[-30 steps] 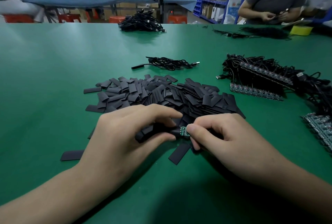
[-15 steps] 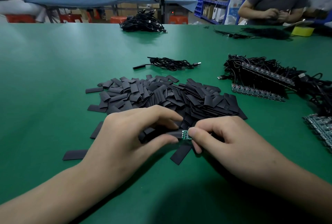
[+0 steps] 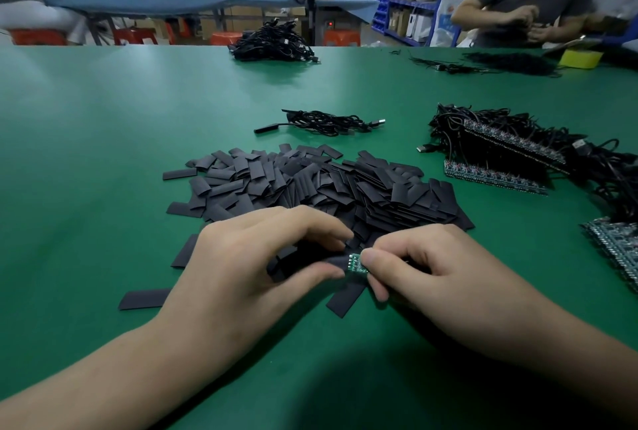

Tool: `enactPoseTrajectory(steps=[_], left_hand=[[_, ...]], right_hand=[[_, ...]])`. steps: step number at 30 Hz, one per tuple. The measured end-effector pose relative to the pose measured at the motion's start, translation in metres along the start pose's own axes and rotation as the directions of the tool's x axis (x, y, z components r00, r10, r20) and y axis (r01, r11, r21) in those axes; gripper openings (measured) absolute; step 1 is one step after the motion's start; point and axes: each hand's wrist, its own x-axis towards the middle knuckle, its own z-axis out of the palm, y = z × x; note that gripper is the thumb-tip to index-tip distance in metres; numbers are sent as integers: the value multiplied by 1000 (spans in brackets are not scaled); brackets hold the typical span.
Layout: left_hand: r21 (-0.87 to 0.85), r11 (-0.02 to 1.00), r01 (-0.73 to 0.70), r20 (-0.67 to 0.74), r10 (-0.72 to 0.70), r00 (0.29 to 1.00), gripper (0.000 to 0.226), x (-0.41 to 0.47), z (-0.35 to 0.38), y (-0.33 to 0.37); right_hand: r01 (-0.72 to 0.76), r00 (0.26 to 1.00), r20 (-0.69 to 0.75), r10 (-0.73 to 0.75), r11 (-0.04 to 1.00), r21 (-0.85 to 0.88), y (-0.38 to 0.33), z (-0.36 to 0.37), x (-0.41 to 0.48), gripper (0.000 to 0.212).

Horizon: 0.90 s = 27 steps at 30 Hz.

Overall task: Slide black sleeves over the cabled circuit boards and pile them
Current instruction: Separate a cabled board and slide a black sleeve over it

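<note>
Nearest the camera, over the green table (image 3: 103, 126), the left hand (image 3: 255, 271) curls its fingers and thumb round a black sleeve (image 3: 310, 261), and the right hand (image 3: 435, 277) pinches the green circuit board (image 3: 357, 263), whose end shows between the two thumbs at the sleeve's mouth. Just behind lies the heap of loose sleeves (image 3: 328, 188). Farther back rest one sleeved cable (image 3: 321, 122) and, to the right, tangled cabled boards (image 3: 511, 153).

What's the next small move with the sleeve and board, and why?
Likely slide the sleeve further over the board. The left hand pinches the sleeve, the right hand pinches the board, and the board's green end shows bare between the two thumbs, so it is only partly covered.
</note>
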Motion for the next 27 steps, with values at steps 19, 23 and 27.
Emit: enactPoseTrajectory(steps=[19, 23, 27], left_hand=[[-117, 993, 27, -116, -40, 992, 30, 6, 1, -2], [-222, 973, 66, -157, -102, 982, 32, 5, 1, -5], [-155, 988, 20, -151, -43, 988, 32, 6, 0, 0]], right_hand=[[150, 979, -175, -106, 955, 257, 4, 0, 0, 12], [260, 933, -289, -213, 956, 134, 0, 1, -2, 6], [292, 920, -311, -238, 946, 140, -3, 3, -3, 8]])
